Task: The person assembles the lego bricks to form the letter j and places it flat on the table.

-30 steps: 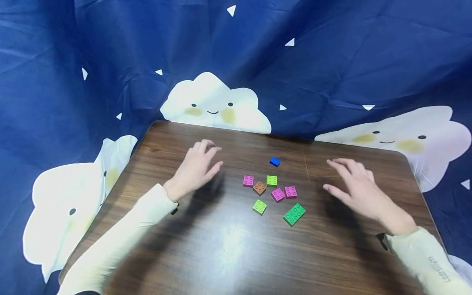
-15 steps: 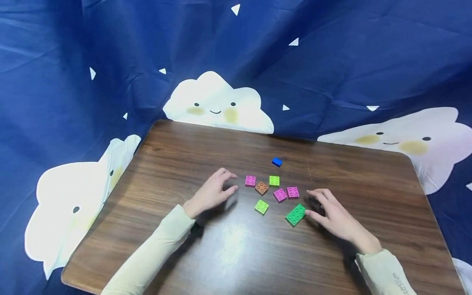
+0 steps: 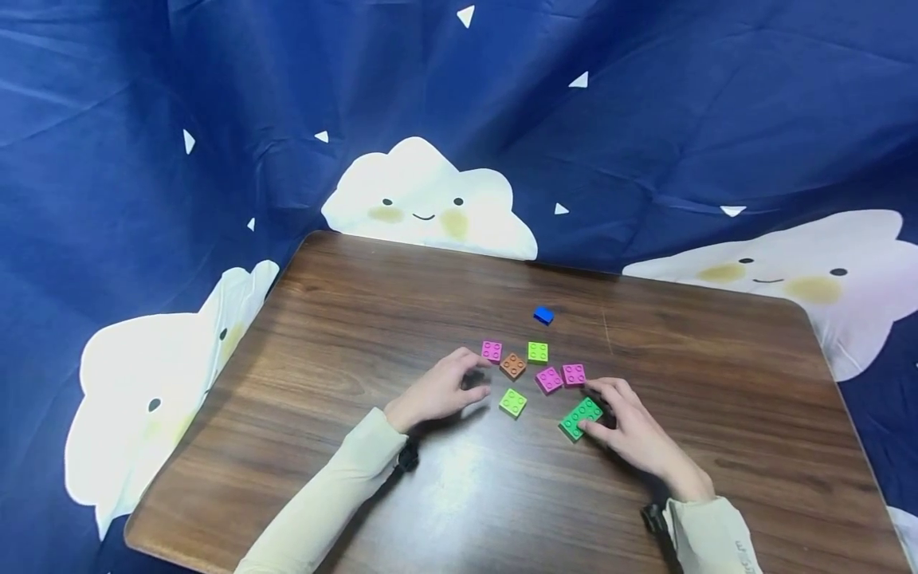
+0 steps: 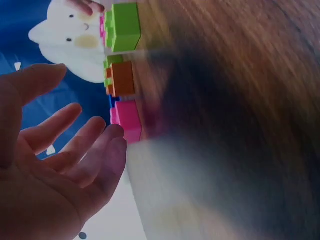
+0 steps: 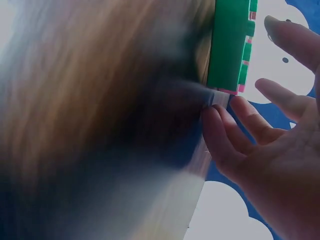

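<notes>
Sleeve lettering (image 3: 743, 556) is illegible, with left hand (image 3: 441, 389) and right hand (image 3: 638, 437) near bricks (image 3: 582, 413), each grip apart.

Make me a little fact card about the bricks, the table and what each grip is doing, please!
Bricks: eight
Biggest: green rectangular plastic brick
Pink: three square pink plastic bricks
Lime: two square lime-green plastic bricks
Orange-brown: one square orange-brown plastic brick
Farthest back: small blue rectangular plastic brick
Table: brown wood-grain table
Left grip: holding nothing; fingertips by the leftmost pink brick, touch unclear
Right grip: fingers spread beside the green brick, not closed on it
</notes>
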Motion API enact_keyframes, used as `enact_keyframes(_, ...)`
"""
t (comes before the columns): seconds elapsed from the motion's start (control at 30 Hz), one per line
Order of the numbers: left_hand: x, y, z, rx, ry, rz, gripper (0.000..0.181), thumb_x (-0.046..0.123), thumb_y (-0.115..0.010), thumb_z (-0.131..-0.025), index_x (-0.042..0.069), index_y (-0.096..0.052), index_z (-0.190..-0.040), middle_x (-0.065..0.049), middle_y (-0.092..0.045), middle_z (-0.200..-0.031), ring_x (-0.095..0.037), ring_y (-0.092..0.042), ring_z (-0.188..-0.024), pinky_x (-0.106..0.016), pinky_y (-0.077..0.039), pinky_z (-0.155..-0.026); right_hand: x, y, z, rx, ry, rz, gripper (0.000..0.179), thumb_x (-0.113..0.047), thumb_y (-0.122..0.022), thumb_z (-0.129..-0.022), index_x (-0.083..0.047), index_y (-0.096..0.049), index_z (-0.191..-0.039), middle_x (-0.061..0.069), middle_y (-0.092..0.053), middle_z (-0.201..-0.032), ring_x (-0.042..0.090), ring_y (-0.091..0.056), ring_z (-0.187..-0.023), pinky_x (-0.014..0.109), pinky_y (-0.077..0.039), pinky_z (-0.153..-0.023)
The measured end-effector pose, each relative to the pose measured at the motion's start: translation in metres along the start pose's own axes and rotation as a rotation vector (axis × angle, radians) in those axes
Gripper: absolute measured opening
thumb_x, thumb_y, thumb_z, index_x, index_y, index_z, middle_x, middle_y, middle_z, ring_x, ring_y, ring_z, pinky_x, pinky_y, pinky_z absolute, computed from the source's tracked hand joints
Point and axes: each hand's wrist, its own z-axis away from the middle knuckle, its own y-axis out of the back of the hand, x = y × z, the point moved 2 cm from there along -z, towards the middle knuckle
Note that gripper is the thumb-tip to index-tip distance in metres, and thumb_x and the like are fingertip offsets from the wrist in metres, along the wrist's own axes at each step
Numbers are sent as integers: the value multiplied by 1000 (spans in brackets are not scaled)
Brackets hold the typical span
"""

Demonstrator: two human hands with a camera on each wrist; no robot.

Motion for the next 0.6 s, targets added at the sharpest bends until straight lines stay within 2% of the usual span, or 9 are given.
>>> enact_keyframes(0.13, 2, -7, -5, -26, -6, -36, 47, 25, -68, -88, 6, -56, -130, -12, -57, -123, -24, -57, -112, -37, -45, -101, 0, -3, -1, 0, -20, -26, 55, -21, -75, -83, -3, -54, -131, 12, -49, -130, 26, -48, -119, 40, -38, -96)
enact_keyframes(0.37, 8, -16, -12, -55, -23, -50, 51, 25, -71, -85, 6, -56, -130, -11, -56, -127, -24, -58, -113, -36, -45, -101, 2, -4, 1, -19, -66, -88, 54, -18, -73, -84, -3, -53, -132, 16, -44, -136, 35, -43, -124, 56, -40, -97)
enact_keyframes(0.47, 12, -20, -13, -72, -34, -48, 52, 23, -73, -84, 6, -56, -130, -11, -56, -128, -24, -58, -115, -35, -45, -102, 1, -4, 3, -29, -85, -101, 53, -19, -73, -85, -5, -54, -132, 16, -43, -138, 35, -43, -124, 55, -43, -96)
enact_keyframes(0.6, 15, -22, -13, -78, -31, -53, 55, 20, -76, -80, 6, -57, -129, -10, -56, -129, -23, -57, -117, -33, -43, -104, -2, -5, 4, -27, -86, -92, 55, -18, -77, -80, -7, -57, -130, 14, -45, -138, 32, -45, -123, 48, -46, -92)
